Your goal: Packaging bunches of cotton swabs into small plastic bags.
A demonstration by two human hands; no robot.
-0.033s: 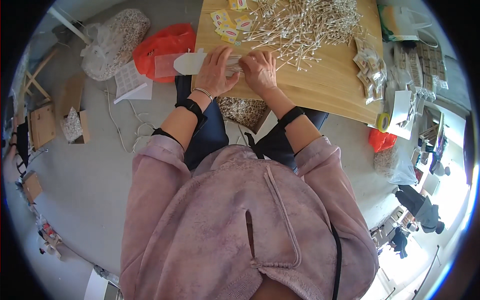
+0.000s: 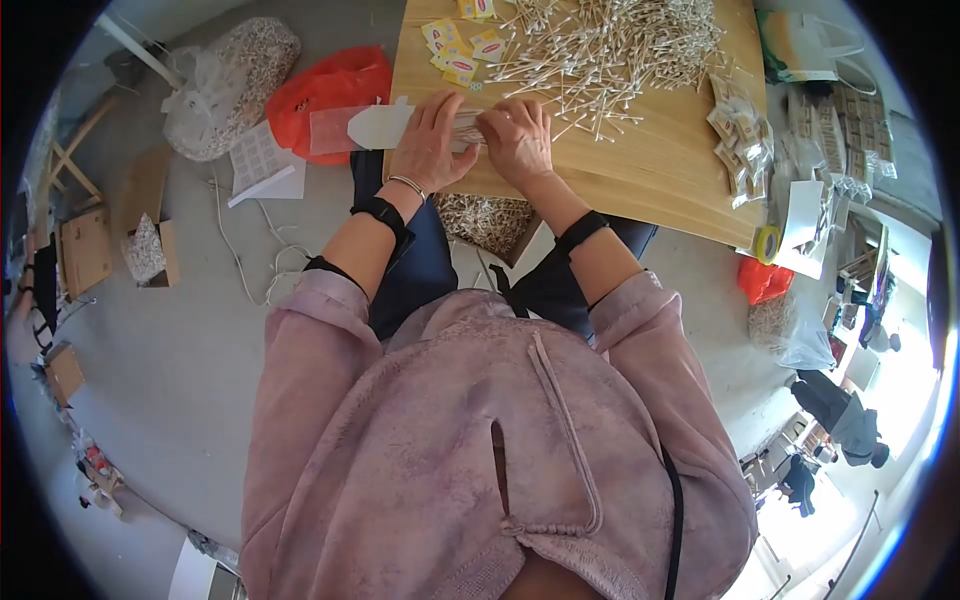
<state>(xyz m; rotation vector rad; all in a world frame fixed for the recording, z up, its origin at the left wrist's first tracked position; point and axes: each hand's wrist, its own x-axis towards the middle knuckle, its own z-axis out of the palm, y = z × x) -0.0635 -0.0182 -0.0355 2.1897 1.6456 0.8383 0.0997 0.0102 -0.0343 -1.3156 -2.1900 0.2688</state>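
On the wooden table's near left part, my left hand (image 2: 428,145) spans a narrow clear plastic bag (image 2: 328,132), its fingers over the far side and its thumb at the near side. Inside the bag a white card (image 2: 380,128) shows left of that hand. My right hand (image 2: 520,145) is closed at the right end, around a small bundle of cotton swabs (image 2: 467,122) whose sticks show between the two hands. How far the swabs reach into the bag is hidden by my fingers. Beyond my hands lies a big loose pile of cotton swabs (image 2: 610,50).
Small yellow and white cards (image 2: 458,65) lie at the table's far left. Filled packets (image 2: 740,135) and yellow tape (image 2: 767,243) sit at its right edge. An open box of swabs (image 2: 487,222) is below the near edge, between my legs. A red bag (image 2: 335,95) stands left.
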